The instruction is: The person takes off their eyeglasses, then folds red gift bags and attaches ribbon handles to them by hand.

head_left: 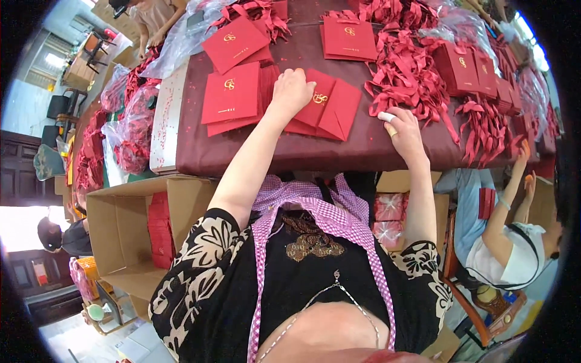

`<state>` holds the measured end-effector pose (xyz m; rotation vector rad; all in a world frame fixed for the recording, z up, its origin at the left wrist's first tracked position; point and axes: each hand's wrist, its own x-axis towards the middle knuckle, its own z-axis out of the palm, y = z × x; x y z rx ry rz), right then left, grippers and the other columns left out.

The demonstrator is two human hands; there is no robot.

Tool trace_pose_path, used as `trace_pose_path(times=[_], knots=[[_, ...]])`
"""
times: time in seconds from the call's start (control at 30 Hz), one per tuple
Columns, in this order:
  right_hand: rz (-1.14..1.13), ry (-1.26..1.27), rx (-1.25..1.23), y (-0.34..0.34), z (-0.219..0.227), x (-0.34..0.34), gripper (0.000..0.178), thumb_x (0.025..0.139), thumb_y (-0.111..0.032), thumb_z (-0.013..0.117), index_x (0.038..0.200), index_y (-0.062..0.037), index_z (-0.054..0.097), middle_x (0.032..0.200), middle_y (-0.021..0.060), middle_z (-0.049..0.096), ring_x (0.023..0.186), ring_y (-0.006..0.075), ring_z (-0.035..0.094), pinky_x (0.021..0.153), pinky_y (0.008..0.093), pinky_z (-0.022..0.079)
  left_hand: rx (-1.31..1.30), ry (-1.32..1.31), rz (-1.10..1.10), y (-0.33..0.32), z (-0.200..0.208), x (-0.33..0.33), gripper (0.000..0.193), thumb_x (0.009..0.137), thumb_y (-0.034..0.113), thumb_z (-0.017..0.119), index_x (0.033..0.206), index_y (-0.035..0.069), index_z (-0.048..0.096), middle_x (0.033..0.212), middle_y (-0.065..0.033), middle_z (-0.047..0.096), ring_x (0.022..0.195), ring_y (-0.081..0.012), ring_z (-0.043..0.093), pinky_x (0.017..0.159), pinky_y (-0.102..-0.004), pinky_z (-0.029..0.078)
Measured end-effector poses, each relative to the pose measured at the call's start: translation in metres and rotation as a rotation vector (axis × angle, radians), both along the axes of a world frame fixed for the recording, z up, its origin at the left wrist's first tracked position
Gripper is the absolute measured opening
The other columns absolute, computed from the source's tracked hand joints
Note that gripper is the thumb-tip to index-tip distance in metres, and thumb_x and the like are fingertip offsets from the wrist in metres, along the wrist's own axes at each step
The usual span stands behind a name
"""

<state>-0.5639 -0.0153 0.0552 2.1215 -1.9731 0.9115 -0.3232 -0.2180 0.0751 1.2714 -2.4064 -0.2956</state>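
My left hand (292,91) rests with curled fingers on a red envelope (327,107) that lies with its flap open on the dark red tablecloth (242,151). My right hand (400,130) lies at the lower edge of a heap of red ribbons (411,72), one finger wrapped in white tape; whether it grips a ribbon I cannot tell. Stacks of flat red cards (233,94) with gold emblems lie left of my left hand.
More red card stacks (348,37) and small red boxes (460,66) crowd the far side. An open cardboard box (130,230) with red packs stands at my left. Plastic bags of red goods (130,130) lie left. A seated person (514,242) works at right.
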Motion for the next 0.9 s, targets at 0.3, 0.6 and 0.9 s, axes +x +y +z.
trace_pose_path(times=[0.3, 0.6, 0.9], knots=[[-0.053, -0.147, -0.158, -0.003, 0.004, 0.012, 0.021, 0.074, 0.000, 0.070, 0.094, -0.0061, 0.066, 0.106, 0.0081, 0.063, 0.100, 0.0270, 0.057, 0.088, 0.0358, 0.044, 0.089, 0.089, -0.033, -0.002, -0.010, -0.006, 0.035, 0.076, 0.021, 0.073, 0.100, -0.002, 0.061, 0.100, -0.0248, 0.061, 0.100, -0.0400, 0.058, 0.085, -0.0479, 0.048], [0.164, -0.495, -0.250, -0.025, 0.015, 0.077, 0.021, 0.076, 0.000, 0.070, 0.095, -0.0066, 0.066, 0.098, 0.0080, 0.066, 0.094, 0.0254, 0.061, 0.083, 0.0341, 0.048, -0.022, 0.190, -0.050, 0.006, -0.013, -0.009, 0.035, 0.074, 0.018, 0.074, 0.101, -0.002, 0.060, 0.088, -0.0182, 0.061, 0.088, -0.0335, 0.060, 0.079, -0.0416, 0.049], [0.185, -0.580, -0.192, -0.062, 0.003, 0.104, 0.015, 0.081, 0.001, 0.064, 0.095, -0.0031, 0.064, 0.087, 0.0120, 0.064, 0.084, 0.0279, 0.063, 0.075, 0.0348, 0.050, 0.284, 0.443, 0.025, 0.012, -0.008, -0.001, 0.036, 0.074, 0.013, 0.071, 0.105, -0.002, 0.061, 0.084, -0.0100, 0.062, 0.076, -0.0178, 0.060, 0.071, -0.0311, 0.050]])
